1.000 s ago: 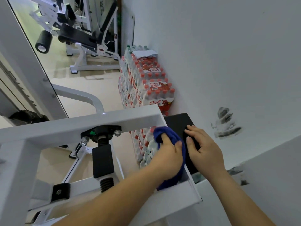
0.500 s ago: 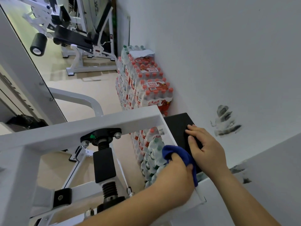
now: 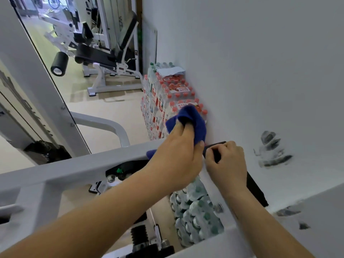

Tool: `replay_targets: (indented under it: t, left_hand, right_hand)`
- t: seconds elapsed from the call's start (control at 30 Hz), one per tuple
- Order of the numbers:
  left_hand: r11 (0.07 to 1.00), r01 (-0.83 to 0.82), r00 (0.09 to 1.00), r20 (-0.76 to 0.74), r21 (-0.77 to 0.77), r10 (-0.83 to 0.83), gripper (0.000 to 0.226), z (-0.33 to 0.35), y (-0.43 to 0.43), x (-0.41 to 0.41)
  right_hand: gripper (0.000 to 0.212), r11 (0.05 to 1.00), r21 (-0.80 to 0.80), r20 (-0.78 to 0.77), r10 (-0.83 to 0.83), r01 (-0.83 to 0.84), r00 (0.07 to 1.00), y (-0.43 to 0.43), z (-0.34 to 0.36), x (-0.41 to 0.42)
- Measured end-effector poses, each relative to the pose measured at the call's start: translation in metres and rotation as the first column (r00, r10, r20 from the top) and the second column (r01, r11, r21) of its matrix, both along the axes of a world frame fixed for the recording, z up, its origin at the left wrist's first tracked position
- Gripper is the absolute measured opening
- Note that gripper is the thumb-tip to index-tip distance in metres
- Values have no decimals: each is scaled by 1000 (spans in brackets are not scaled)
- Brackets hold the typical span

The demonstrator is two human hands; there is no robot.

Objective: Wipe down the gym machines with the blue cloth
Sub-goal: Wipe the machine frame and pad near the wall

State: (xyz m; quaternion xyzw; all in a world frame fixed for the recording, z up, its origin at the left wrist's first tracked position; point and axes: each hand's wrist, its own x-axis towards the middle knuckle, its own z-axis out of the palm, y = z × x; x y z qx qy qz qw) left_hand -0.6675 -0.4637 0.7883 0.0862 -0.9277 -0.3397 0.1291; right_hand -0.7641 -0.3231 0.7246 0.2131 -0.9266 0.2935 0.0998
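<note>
My left hand grips the bunched blue cloth against the far right corner of the white machine frame. Part of the cloth sticks up above my fingers and a small end shows under my palm. My right hand sits just to the right, its curled fingers holding the top edge of a black pad fixed to the frame beside the wall. Most of that pad is hidden behind my right hand and wrist.
A white wall with dark scuff marks stands close on the right. Stacked packs of water bottles stand against it below the frame. A leg machine with a black seat stands further back on the beige floor.
My left hand has carried the cloth from the near side rail up to the frame's far corner. My right hand's fingers have curled onto the pad's top edge. The view has tilted.
</note>
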Motion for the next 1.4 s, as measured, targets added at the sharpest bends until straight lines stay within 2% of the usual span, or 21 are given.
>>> replay_targets:
  t: [0.07, 0.13, 0.2, 0.27, 0.33, 0.4, 0.47, 0.57, 0.67, 0.73, 0.87, 1.0, 1.1, 1.27, 1.33, 1.4]
  left_hand:
    - [962, 27, 986, 168, -272, 20, 63, -27, -12, -24]
    - [849, 96, 959, 276, -520, 61, 71, -53, -22, -43]
    - [797, 128, 955, 291, -590, 62, 73, -61, -28, -59]
    - [813, 167, 957, 289, -558, 1, 71, -57, -35, -69]
    - [819, 244, 933, 357, -520, -51, 68, -47, -56, -59]
    - [826, 246, 904, 428, -507, -6, 66, -44, -87, -33]
    - [824, 190, 884, 458, -533, 93, 54, -45, -107, -7]
    - [786, 179, 917, 390, -591, 84, 44, -44, -98, -11]
    - [837, 151, 953, 301, -525, 17, 53, -52, -68, -52]
    - [828, 199, 952, 302, -525, -38, 63, -56, -51, -68]
    - [821, 289, 943, 293, -492, -157, 60, -61, -81, -34]
    - [904, 181, 902, 432, -387, 5, 47, -60, -141, 15]
    - [891, 99, 924, 373, -444, 82, 42, -62, -130, 2]
    - [799, 152, 967, 256, -582, 2, 59, -70, -71, -36]
    - [809, 196, 966, 252, -554, -62, 58, -69, -84, -20]
    - [875, 172, 957, 287, -452, -40, 54, -71, -118, 11]
  right_hand:
    - [16, 999, -35, -9, -32, 31, 999, 0, -4, -3]
    - [14, 998, -65, -29, -21, 19, 999, 4, -8, -8]
    - [11, 998, -58, -82, 14, -18, 997, 3, -10, -8]
    - [9, 998, -21, -131, 59, -62, 990, -1, -11, -6]
    - [8, 996, 27, -163, 94, -91, 982, 0, -12, -5]
    - [13, 995, 31, -125, 100, -97, 987, 1, -13, -5]
    - [16, 995, 35, -88, 98, -96, 991, -2, -14, -5]
    - [15, 991, 92, -115, 104, -94, 988, -6, -15, -6]
    - [17, 990, 106, -127, 101, -88, 987, -7, -16, -8]
    - [19, 993, 83, -120, 94, -84, 988, -6, -18, -8]
    - [22, 995, 71, -99, 77, -70, 992, -2, -19, -5]
    - [25, 992, 113, -102, 71, -59, 992, -4, -17, -4]
    - [25, 987, 159, -132, 57, -36, 990, -8, -14, -4]
    - [29, 990, 134, -125, 58, -41, 991, -7, -14, 0]
    - [31, 990, 129, -125, 64, -48, 990, 0, -14, 3]
    - [30, 990, 129, -148, 72, -53, 986, 4, -14, 6]
